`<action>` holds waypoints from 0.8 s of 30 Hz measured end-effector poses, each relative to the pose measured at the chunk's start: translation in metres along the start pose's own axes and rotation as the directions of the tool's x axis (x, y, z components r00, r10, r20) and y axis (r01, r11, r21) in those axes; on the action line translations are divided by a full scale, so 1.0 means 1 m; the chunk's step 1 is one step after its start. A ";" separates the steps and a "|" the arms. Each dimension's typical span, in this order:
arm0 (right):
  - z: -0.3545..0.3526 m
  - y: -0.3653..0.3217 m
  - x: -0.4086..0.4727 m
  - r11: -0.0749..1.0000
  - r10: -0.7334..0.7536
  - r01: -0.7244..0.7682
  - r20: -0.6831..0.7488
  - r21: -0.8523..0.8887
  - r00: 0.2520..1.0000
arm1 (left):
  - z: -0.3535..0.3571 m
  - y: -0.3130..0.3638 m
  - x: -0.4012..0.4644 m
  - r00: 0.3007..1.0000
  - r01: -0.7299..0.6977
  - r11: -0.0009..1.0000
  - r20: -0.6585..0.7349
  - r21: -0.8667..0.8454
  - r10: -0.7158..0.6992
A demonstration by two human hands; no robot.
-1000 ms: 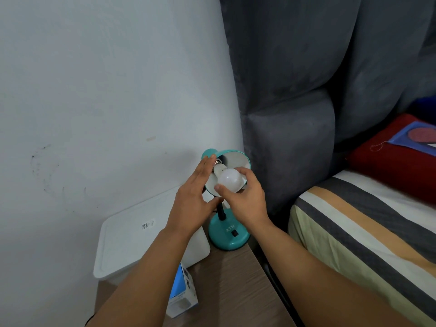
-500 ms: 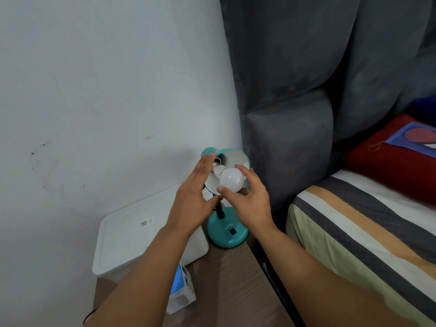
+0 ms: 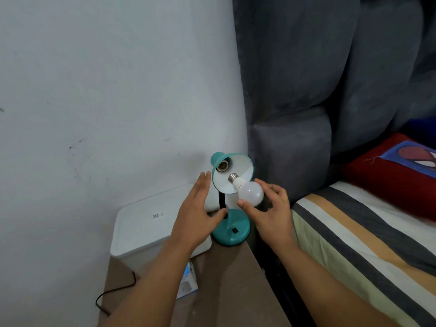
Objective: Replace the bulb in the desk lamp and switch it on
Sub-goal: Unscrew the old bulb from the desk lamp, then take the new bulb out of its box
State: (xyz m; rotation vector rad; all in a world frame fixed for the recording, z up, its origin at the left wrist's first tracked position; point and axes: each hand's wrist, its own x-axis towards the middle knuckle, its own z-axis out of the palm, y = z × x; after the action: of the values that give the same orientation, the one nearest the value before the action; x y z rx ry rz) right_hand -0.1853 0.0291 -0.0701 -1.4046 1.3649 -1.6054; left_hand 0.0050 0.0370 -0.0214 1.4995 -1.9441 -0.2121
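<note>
The left hand (image 3: 197, 213) hangs open, fingers spread, at about nine o'clock of the teal shade (image 3: 238, 172), touching nothing. Inside the shade the socket (image 3: 222, 165) sits empty. At five o'clock of it the bulb (image 3: 247, 191) is pinched in the right hand (image 3: 273, 210), screw cap free. Best carry it clear and set it flat on the desk (image 3: 236, 279), away from the edge.

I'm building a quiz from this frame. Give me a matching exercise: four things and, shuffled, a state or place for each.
1 bulb
2 socket
3 left hand
4 small box

a open, holding nothing
b pinched in the right hand
c empty, inside the lamp shade
d on the table, partly behind the left forearm

Pairs: 1-b, 2-c, 3-a, 4-d
</note>
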 end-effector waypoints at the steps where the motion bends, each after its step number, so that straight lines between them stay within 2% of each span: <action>1: -0.005 0.000 -0.006 1.000 0.005 -0.005 0.003 -0.023 1.000 | 0.001 0.000 -0.010 1.000 0.021 1.000 -0.003 0.005 -0.021; 5: -0.022 0.005 -0.033 0.996 0.040 -0.038 0.025 -0.076 0.999 | 0.014 -0.003 -0.052 0.994 0.106 0.994 0.020 0.040 -0.107; 10: -0.032 0.029 -0.069 0.988 0.110 -0.098 0.090 -0.121 0.990 | 0.041 -0.010 -0.096 0.978 0.197 0.980 0.067 -0.014 -0.196; 14: -0.033 0.053 -0.089 0.978 0.168 -0.141 0.174 -0.156 0.970 | 0.070 -0.020 -0.121 0.947 0.261 0.964 0.180 0.050 -0.265; 24: -0.005 0.105 -0.092 0.938 0.288 -0.222 0.242 -0.267 0.926 | 0.120 -0.048 -0.131 0.891 0.283 0.942 0.314 0.178 -0.327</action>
State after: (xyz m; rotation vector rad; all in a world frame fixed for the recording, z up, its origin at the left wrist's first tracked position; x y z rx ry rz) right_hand -0.1854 0.0830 -0.1990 -1.4506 1.5306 -1.0593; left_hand -0.0113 0.1091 -0.1898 1.9625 -1.9997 -0.5256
